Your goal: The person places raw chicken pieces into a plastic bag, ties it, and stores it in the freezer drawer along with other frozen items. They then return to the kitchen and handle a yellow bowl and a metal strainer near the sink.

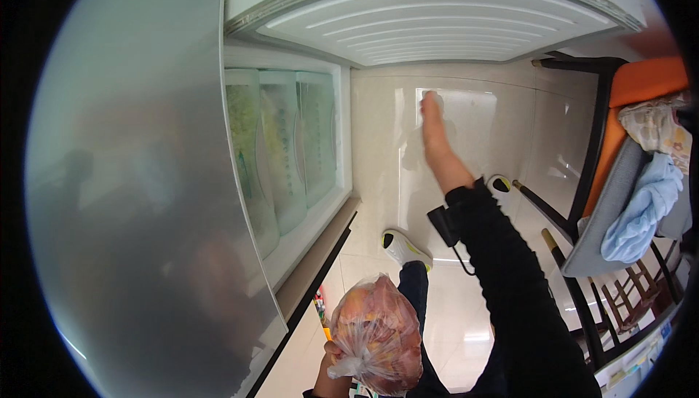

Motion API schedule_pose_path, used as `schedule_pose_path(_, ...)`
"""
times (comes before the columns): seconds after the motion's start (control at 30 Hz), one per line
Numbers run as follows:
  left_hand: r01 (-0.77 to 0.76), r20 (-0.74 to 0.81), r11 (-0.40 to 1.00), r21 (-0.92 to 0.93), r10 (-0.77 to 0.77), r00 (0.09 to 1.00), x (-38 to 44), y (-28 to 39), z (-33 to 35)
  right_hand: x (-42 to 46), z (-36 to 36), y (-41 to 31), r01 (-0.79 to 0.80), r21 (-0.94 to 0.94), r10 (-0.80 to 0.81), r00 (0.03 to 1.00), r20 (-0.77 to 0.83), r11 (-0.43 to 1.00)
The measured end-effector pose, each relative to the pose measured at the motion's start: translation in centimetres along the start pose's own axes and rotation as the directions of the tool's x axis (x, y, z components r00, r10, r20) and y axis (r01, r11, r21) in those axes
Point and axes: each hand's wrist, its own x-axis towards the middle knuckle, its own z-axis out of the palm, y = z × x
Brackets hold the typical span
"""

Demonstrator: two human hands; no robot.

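My left hand grips the gathered neck of a clear plastic bag full of pinkish-orange food that looks like raw meat. The bag hangs low in front of my body. My right hand is stretched out over the floor, below the inner panel of the open freezer door. It is seen edge-on, apart from the door, and its fingers are hard to make out. To the left is the freezer compartment, with frosted translucent drawers pushed in.
The refrigerator's grey upper door fills the left side. On the right stands a chair with a black frame, an orange part and a grey cushion with a light blue cloth on it. My white shoes rest on the tiled floor.
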Motion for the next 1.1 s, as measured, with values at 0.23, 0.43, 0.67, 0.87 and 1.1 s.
schedule_pose_path(0.23,0.033,-0.031,0.999,-0.041,-0.034,0.999,3.6,2.4,-3.3,1.3,9.9,10.3,0.004,-0.221,0.073,0.938,0.339,0.975)
schedule_pose_path(0.43,0.035,-0.047,0.998,-0.060,-0.038,0.998,6.9,5.0,-5.8,4.1,15.9,16.6,-0.114,-0.243,0.213,0.875,0.434,0.963)
schedule_pose_path(0.67,0.044,-0.050,0.997,-0.058,-0.047,0.998,9.6,6.7,-7.4,8.0,19.0,21.9,-0.189,-0.129,0.223,0.910,0.351,0.974)
schedule_pose_path(0.87,0.014,-0.033,0.994,-0.111,-0.018,0.999,9.8,6.3,-8.3,8.0,17.3,21.8,-0.331,-0.052,0.318,0.837,0.446,0.942)
schedule_pose_path(1.1,-0.044,-0.014,0.978,-0.204,0.042,0.999,8.8,4.0,-9.5,6.2,10.5,19.8,-0.291,-0.125,0.317,0.860,0.401,0.949)
